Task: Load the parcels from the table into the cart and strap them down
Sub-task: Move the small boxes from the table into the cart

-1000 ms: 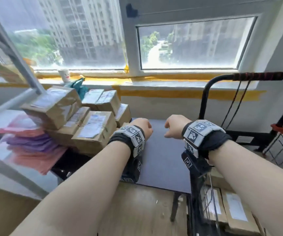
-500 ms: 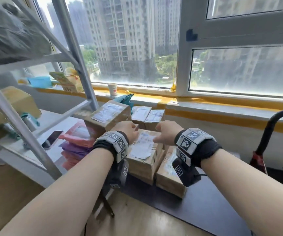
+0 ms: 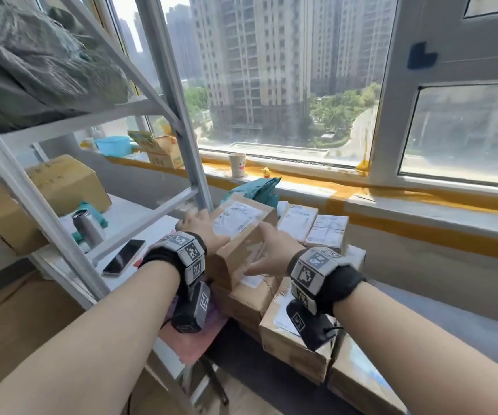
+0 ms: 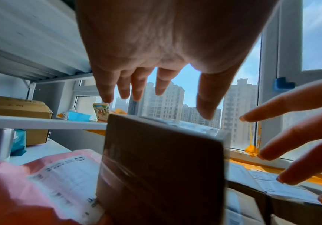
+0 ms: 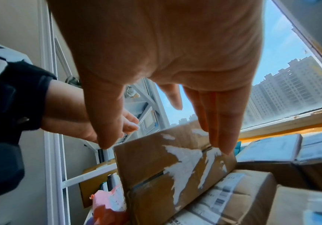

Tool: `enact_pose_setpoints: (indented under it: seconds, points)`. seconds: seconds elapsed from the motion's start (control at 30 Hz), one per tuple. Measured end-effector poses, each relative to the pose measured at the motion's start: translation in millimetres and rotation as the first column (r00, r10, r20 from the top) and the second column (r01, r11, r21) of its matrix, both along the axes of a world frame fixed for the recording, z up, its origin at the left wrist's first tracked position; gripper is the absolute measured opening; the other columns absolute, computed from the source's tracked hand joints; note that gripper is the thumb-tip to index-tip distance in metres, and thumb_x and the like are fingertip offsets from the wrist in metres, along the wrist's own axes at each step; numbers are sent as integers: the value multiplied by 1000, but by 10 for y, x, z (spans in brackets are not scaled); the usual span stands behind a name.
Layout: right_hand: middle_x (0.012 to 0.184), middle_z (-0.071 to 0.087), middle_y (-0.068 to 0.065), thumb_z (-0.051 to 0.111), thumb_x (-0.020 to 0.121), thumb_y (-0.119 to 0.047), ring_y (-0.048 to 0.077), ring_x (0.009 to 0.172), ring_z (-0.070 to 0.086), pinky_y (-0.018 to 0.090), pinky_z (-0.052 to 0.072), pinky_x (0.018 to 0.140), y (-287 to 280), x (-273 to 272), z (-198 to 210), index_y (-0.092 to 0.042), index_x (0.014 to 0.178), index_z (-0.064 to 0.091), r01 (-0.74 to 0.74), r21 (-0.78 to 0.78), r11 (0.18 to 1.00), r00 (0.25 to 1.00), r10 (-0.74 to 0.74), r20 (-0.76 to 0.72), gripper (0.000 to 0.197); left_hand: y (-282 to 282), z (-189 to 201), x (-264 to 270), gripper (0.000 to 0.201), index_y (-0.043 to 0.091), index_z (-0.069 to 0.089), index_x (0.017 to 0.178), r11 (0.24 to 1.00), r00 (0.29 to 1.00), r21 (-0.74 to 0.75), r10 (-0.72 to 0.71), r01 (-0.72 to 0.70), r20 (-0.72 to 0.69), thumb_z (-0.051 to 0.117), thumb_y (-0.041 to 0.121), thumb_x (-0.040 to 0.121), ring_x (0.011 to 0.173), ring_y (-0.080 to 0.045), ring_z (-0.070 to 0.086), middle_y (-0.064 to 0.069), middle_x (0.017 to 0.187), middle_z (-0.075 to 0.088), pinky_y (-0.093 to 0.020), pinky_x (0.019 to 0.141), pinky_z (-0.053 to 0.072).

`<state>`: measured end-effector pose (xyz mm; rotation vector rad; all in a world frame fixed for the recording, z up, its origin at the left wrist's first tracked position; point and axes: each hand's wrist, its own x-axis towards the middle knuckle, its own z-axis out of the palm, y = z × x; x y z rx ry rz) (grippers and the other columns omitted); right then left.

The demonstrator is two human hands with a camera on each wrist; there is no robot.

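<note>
- The top box point(image 3: 243, 232) is brown cardboard with a white label. It sits tilted on a pile of other boxes point(image 3: 286, 319) on the dark counter point(image 3: 241, 342) by the window point(image 3: 271, 85).
- The left hand point(image 3: 204, 227) is at the left side of the top box. Its grip is wide open, with the fingers point(image 4: 106, 89) spread and straight. The left wrist view shows them just above the box edge, not around it.
- The right hand point(image 3: 267, 250) is at the right side of the same box. Its grip is open too, and its flat fingers point(image 5: 225, 130) touch the top edge of the box.
- Pink mail bags point(image 4: 46, 179) lie just to the left of the boxes.
- A phone point(image 3: 124, 257) and a metal can point(image 3: 87, 229) lie on the white shelf point(image 3: 140, 217) to the left.
- A paper cup point(image 3: 237, 164) stands on the window sill.
</note>
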<state>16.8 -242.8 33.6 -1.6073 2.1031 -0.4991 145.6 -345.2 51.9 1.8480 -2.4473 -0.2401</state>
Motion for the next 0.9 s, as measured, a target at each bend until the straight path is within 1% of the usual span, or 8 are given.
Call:
enact_pose_setpoints:
  seconds: [0.13,0.23,0.33,0.47,0.53,0.63,0.77,0.9]
  points:
    - [144,39,12,80,65,-48,27,129,44,37,41,104,-222,188,-114,-25,150,-3,38,58,998,999,-38,6,120,-334,-69,171,98,10,24,144,988,996,126,-83,86,-32,65,62,72,130,-30,42,-15,144,38,-39,105,39]
    - [143,42,11,78,68,-48,29,128,45,39,41,103,-314,351,-140,-25,149,-8,125,76,989,992,-125,-10,121,-508,-78,251,78,9,42,135,950,970,203,-222,238,-102,64,57,78,121,-26,51,-9,133,52,-28,93,40]
    - [139,44,14,77,71,-43,32,129,42,40,37,106,-391,548,-199,-19,150,-10,238,59,970,971,-238,-6,120,-626,-91,298,65,12,54,124,916,937,204,-328,346,-119,62,59,78,114,-25,55,-7,126,58,-25,85,40]
    - [149,20,16,80,67,-38,36,134,34,44,40,106,-436,710,-269,-31,149,-12,439,-7,898,898,-439,27,123,-636,-76,273,51,15,56,109,871,885,169,-437,461,-162,60,57,81,92,-21,52,-6,108,58,-24,75,37]
    - [149,16,13,79,70,-32,34,133,35,43,41,105,-378,721,-232,-34,148,-14,517,-69,853,856,-516,37,121,-584,-39,219,49,15,54,106,844,846,140,-482,518,-227,62,55,80,86,-18,49,-2,97,54,-25,73,39]
    - [154,7,8,77,72,-18,32,136,34,41,40,107,-190,658,-153,-36,149,-10,613,-155,774,790,-606,94,117,-442,12,107,52,12,55,103,789,760,65,-561,611,-328,66,54,76,85,-20,54,-1,95,58,-29,73,45]
    - [155,8,6,74,71,-11,31,135,35,41,40,107,250,516,-58,-39,148,-1,700,-218,680,711,-691,125,111,-36,94,-63,44,15,50,100,705,648,14,-642,709,-410,66,50,79,80,-16,49,4,86,52,-25,69,36]
    - [155,8,4,71,72,-7,29,137,32,38,39,108,842,402,45,-38,149,3,774,-231,590,627,-766,144,107,446,141,-288,51,11,52,114,610,551,-9,-721,792,-421,63,50,82,86,-16,51,-2,102,58,-26,73,39]
